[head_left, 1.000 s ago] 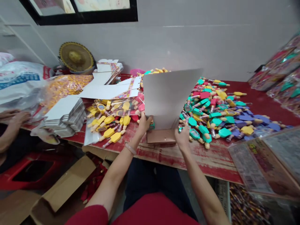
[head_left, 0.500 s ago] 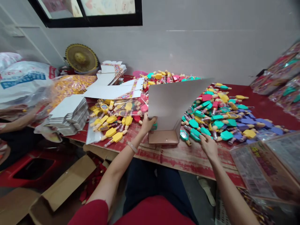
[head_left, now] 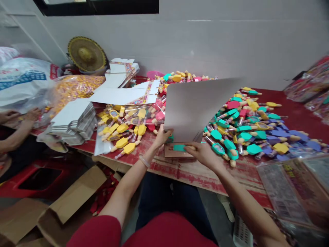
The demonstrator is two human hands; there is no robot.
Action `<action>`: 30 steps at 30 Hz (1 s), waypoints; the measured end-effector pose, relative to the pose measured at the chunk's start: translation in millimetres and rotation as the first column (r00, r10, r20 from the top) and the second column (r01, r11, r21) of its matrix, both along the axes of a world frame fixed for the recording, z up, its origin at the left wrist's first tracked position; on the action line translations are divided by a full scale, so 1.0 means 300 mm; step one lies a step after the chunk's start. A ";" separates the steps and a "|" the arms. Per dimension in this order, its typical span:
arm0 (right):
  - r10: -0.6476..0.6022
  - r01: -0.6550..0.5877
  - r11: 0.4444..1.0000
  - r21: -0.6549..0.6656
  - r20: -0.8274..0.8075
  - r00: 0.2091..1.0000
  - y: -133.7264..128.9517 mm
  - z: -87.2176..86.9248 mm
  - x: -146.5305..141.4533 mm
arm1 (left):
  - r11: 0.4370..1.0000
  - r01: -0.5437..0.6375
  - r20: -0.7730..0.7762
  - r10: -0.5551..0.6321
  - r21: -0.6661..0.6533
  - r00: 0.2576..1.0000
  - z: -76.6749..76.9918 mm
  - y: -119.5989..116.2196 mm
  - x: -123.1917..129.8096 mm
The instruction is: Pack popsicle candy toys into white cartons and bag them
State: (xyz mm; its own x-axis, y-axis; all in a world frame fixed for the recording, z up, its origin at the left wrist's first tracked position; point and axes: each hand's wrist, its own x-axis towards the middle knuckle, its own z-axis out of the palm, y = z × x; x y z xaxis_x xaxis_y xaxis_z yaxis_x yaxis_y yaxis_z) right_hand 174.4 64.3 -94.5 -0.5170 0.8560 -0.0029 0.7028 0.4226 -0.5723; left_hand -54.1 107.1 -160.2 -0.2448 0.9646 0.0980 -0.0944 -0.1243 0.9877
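A cardboard display box (head_left: 203, 103), with its tall plain lid panel standing up, sits at the table's front edge. My left hand (head_left: 162, 136) grips its left side, thumb over the edge. Just inside, by that thumb, a bit of green shows. Over the box's front part my right hand (head_left: 203, 154) is closed on the beige end of a small green paddle-shaped toy (head_left: 179, 147), which lies level. To the right are loose green toys (head_left: 254, 149) of the same kind, with clear tubes and beige ends. Yellow ones (head_left: 129, 148) lie to the left.
Flat white cartons (head_left: 69, 113) are stacked at left, and an unfolded carton (head_left: 123, 95) lies across the yellow toys. Purple toys (head_left: 280, 133) and a clear-wrapped box (head_left: 288, 185) are at right. Another person's hand (head_left: 33, 115) is at far left. Open brown cartons (head_left: 77, 195) stand below.
My right hand has moved left from the green pile to the box, now carrying a green toy. My left hand stays on the box's side. The view has tilted slightly down.
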 end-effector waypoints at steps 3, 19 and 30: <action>0.073 -0.078 0.997 0.011 0.265 0.961 0.056 -0.001 -0.159 | 0.999 0.031 -0.002 -0.031 0.006 1.000 0.011 -0.024 -0.003; 0.113 -0.255 0.955 0.150 0.613 0.782 0.068 -0.020 -0.182 | 0.992 0.105 0.048 -0.102 -0.071 0.994 -0.004 -0.005 -0.006; 0.512 -0.685 0.668 0.290 0.489 0.706 0.152 -0.106 -0.250 | 0.985 0.145 0.027 -0.143 -0.092 0.989 0.006 -0.012 -0.014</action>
State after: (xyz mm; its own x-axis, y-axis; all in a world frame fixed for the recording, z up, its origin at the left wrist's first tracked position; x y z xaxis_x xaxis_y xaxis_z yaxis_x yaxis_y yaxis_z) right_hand 99.3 110.0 -126.2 -0.9512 0.3086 -0.0066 0.3086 0.9512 -0.0049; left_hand -58.2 103.4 -158.3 -0.1034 0.9946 0.0020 -0.1242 -0.0149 0.9921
